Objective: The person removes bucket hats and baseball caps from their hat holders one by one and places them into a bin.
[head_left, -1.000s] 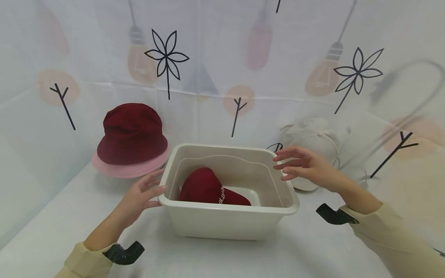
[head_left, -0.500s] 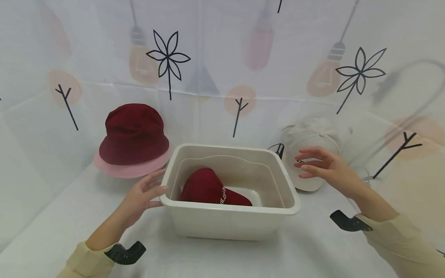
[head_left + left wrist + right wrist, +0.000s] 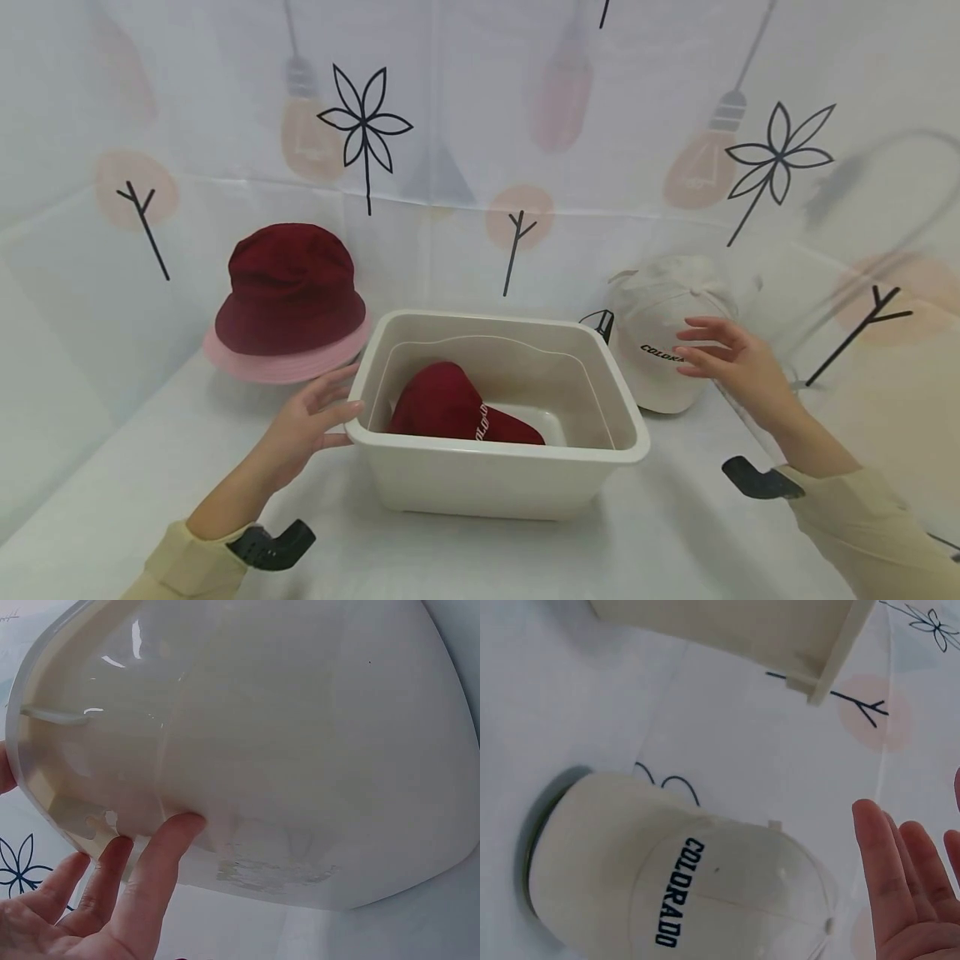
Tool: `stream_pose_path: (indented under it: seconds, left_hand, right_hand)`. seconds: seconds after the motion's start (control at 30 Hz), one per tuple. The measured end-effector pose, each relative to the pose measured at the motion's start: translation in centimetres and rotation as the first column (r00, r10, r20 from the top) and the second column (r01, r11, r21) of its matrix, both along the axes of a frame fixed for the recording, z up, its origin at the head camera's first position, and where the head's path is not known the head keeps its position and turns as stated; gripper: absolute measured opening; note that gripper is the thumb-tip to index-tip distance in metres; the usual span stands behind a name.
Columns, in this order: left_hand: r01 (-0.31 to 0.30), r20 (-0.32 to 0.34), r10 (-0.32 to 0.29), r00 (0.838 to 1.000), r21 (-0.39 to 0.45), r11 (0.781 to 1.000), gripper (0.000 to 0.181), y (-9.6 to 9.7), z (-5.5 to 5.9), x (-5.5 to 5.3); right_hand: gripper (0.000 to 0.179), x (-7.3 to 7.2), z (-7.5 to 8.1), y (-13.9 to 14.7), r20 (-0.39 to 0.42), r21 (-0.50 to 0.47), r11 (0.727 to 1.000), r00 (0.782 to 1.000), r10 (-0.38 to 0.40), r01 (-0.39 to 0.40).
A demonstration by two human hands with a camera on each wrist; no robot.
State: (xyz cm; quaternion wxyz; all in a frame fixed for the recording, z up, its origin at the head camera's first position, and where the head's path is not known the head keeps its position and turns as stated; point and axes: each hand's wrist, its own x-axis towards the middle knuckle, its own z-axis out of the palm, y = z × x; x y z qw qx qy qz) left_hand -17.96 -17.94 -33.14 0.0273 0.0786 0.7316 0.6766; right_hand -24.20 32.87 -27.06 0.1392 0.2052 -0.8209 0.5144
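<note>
A beige plastic tub [image 3: 487, 483] stands in the middle of the head view. In it lies a dark red baseball cap [image 3: 442, 404] with white lettering on it. My left hand [image 3: 300, 429] rests against the tub's left end, its extended fingers [image 3: 161, 870] touching the outer wall just under the rim. To the right, my right hand [image 3: 738, 367] hovers by an off-white baseball cap [image 3: 727, 892] marked COLORADO in dark letters. Its fingers are loosely extended and hold nothing; part of the cap is hidden behind them in the head view.
Behind the tub at left, a dark red bucket hat [image 3: 288, 287] sits on a pink-brimmed hat [image 3: 262, 367]. A white cloth [image 3: 465, 558] covers the table. A printed curtain [image 3: 465, 108] rises behind everything.
My right hand has moved right, away from the tub's right rim, to in front of the off-white cap, uncovering its lettering. The left hand has stayed at the tub's left end.
</note>
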Motion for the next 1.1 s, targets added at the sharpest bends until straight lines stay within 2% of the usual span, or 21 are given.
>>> stream_pose_path:
  seconds: [0.27, 0.37, 0.67, 0.83, 1.1]
  left_hand:
    - [-0.011, 0.002, 0.011, 1.0, -0.008, 1.0, 0.064, 0.0, 0.0, 0.0]
    - [-0.015, 0.002, 0.015, 1.0, -0.011, 1.0, 0.064, 0.0, 0.0, 0.0]
    - [0.0, 0.006, 0.0, 1.0, 0.002, 1.0, 0.065, -0.1, 0.1, 0.0]
    - [-0.003, 0.008, 0.003, 1.0, 0.002, 1.0, 0.065, -0.1, 0.0, -0.1]
    - [-0.012, 0.01, 0.012, 1.0, -0.001, 1.0, 0.065, -0.1, -0.2, -0.2]
  right_hand:
    - [0.037, -1.2, -1.1, 1.8, 0.008, -0.078, 0.994, 0.997, -0.08, 0.081]
    - [0.04, -1.5, -1.4, 2.4, 0.013, -0.024, 0.989, 0.99, -0.143, 0.144]
    - [0.058, -2.8, -1.8, 3.4, 0.06, 0.069, 0.946, 0.945, -0.32, 0.316]
    - [0.067, -3.9, -1.8, 4.1, 0.105, 0.089, 0.923, 0.918, -0.382, 0.374]
    - [0.07, -5.6, -2.0, 5.1, 0.141, 0.052, 0.899, 0.888, -0.438, 0.435]
